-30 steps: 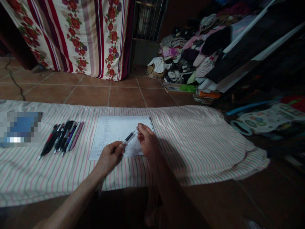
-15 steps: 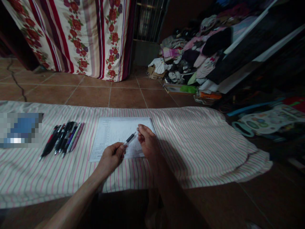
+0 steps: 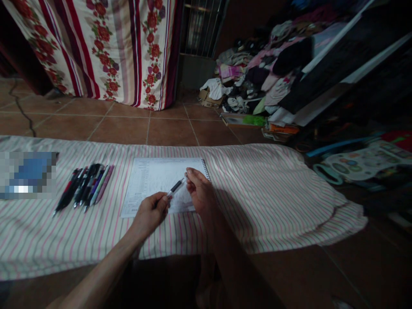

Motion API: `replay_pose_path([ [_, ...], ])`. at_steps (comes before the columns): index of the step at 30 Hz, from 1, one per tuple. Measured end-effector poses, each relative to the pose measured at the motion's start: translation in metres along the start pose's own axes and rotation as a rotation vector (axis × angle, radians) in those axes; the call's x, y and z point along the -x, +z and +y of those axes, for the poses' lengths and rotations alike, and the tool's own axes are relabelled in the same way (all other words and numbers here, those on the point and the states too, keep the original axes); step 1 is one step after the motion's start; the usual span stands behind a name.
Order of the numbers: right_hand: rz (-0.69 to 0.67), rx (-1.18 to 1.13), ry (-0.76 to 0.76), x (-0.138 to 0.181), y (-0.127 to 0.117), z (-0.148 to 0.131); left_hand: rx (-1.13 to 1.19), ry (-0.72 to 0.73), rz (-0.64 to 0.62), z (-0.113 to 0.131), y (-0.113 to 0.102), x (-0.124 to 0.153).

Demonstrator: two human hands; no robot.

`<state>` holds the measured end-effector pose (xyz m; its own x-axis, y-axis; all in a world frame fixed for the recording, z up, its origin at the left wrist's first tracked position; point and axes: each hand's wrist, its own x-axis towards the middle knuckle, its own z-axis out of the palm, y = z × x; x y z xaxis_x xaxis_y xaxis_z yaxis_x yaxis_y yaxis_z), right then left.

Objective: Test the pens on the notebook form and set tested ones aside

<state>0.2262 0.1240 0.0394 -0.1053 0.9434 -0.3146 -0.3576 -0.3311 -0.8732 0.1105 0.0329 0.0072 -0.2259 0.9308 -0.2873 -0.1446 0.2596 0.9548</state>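
My left hand is closed around the clear barrel of a pen with a dark grip. The pen slants up to the right over a spiral notebook with a printed page. At the pen's upper end is my right hand, its thumb and fingers pinched together. Whatever sits in that pinch is too small to make out, and I cannot tell whether it touches the pen. To the left, a row of several pens, black, red, purple, green and pink, lies on the striped cloth.
A blurred-out blue object lies at the cloth's left end. Beyond are a floral curtain, a tiled floor and a heap of clothes. A colourful plastic item stands at the right.
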Motion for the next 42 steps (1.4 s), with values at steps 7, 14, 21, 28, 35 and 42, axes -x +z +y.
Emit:
replay_pose_path([
  [7, -0.013, 0.002, 0.004, 0.001, 0.001, 0.0, 0.015, 0.003, 0.02, 0.001, 0.001, 0.0],
  [14, -0.013, 0.008, 0.028, 0.002, 0.004, 0.001, 0.014, 0.025, 0.021, 0.003, 0.001, -0.001],
  [21, -0.03, 0.07, 0.007, 0.0, 0.004, 0.006, -0.006, 0.042, 0.019, -0.001, 0.0, -0.005],
  [28, -0.057, 0.122, -0.011, 0.0, 0.003, 0.007, -0.064, 0.093, 0.031, -0.011, -0.003, -0.008],
  [35, -0.069, 0.125, -0.003, 0.0, 0.004, 0.003, -0.065, 0.118, 0.036, -0.011, -0.005, -0.009],
  [42, -0.093, 0.147, -0.01, 0.002, 0.002, 0.0, -0.042, 0.123, 0.025, -0.008, -0.006, -0.008],
])
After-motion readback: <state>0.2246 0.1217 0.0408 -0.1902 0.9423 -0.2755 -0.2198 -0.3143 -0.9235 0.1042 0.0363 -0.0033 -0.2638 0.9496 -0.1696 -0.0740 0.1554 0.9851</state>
